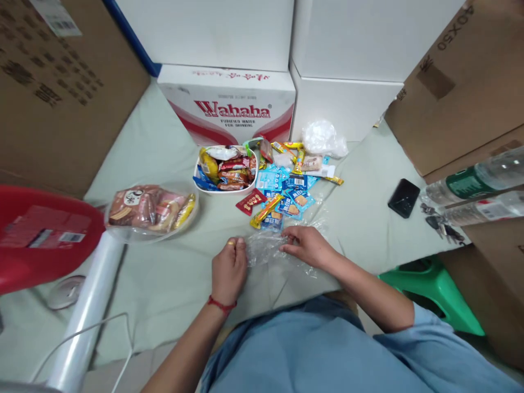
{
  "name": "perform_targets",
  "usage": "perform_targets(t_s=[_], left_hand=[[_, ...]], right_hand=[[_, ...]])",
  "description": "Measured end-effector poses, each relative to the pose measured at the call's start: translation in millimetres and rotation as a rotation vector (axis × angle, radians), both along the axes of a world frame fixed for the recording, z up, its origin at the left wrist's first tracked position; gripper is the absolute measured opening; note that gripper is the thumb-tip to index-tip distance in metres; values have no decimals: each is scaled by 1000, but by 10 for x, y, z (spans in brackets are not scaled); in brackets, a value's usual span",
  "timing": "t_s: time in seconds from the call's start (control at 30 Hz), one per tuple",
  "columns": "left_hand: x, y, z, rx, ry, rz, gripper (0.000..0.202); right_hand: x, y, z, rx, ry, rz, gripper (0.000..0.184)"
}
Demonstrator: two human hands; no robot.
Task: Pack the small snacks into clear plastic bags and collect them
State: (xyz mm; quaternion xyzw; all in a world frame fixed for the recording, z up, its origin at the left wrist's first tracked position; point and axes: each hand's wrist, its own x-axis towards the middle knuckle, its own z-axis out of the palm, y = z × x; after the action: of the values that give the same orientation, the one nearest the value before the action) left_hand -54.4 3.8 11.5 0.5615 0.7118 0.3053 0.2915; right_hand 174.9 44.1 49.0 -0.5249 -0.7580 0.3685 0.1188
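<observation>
A clear plastic bag (pixel 264 248) lies crumpled between my hands at the near side of the cloth-covered table. My left hand (pixel 229 268), with a red cord at the wrist, is closed on its left edge. At the opposite side, my right hand (pixel 305 245) pinches the film between thumb and fingers. Just beyond lie blue snack packets (pixel 292 203), a yellow wrapped bar (pixel 266 210) and a red packet (pixel 250 201). Behind them to the left, a white bowl (pixel 196 184) holds several wrapped snacks. A clear round container (pixel 135 236) with larger packages sits farther left.
White cartons (pixel 229 103) line the back, with a crumpled plastic bundle (pixel 323 139) before them. To the right are a black phone-like object (pixel 404 197), keys (pixel 446 229) and plastic bottles (pixel 470 183). A film roll (pixel 92 311) and red object (pixel 45 234) occupy the left.
</observation>
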Motion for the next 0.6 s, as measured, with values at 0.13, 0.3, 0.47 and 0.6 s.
perform_targets(t_s=[0.13,0.3,0.47,0.6], left_hand=[[-8,31,20,-111,-152,57,37],[-32,84,-3,-159,-292,109,37],[-80,139,3,-193,-493,150,47],[-129,273,64,-191,-368,58,55]], right_hand=[[11,-156,-60,292,298,103,13],[171,-485,-1,654,262,298,21],[185,-649,-142,754,44,452,20],[120,-675,-208,721,-46,571,22]])
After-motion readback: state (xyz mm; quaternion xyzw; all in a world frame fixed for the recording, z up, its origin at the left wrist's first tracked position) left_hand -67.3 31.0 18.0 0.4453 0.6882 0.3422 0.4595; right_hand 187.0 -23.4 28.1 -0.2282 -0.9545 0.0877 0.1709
